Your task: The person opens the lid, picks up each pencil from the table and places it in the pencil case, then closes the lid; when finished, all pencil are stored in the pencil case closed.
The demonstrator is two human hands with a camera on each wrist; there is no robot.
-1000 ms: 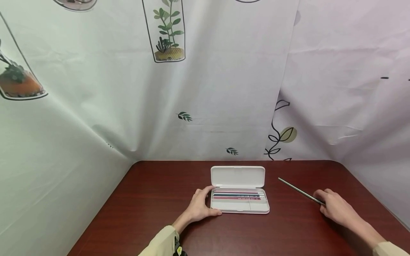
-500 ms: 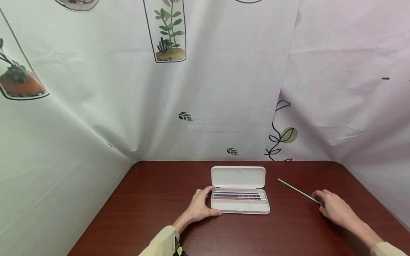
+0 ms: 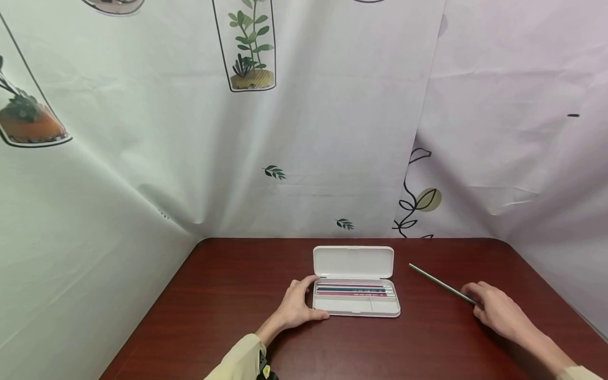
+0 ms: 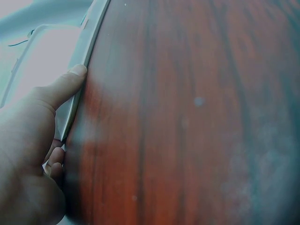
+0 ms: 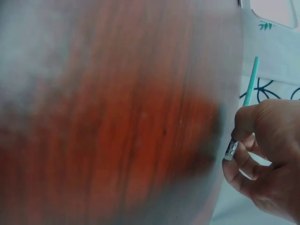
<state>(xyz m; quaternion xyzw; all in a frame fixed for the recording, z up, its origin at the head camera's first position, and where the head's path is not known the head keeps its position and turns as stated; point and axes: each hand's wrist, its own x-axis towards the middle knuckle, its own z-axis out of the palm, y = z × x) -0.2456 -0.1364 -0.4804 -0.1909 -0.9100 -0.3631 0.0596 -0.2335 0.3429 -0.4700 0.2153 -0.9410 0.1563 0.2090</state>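
An open white pencil case (image 3: pixel 342 306) lies on the table, its lid (image 3: pixel 353 262) raised at the back. Several pencils (image 3: pixel 351 288) in pink, dark blue and red tones lie side by side in its rear compartment. My left hand (image 3: pixel 294 307) spans the case's left end, thumb along the front edge and index finger at the back corner. In the left wrist view the thumb presses on the rim. To the right of the case, my right hand (image 3: pixel 499 310) pinches a light green pencil (image 3: pixel 439 282) near one end. The pencil slants away to the upper left; its pale, patterned end (image 5: pixel 230 151) shows between the fingers.
The dark red-brown wooden table (image 3: pixel 237 279) has rounded back corners. White cloth (image 3: pixel 332 132) printed with plants hangs behind it and along both sides. A dark band with a yellow-green spot (image 3: pixel 266 371) sits at the left sleeve.
My right hand and the green pencil have drifted slightly to the left. The left hand and the case stay in place.
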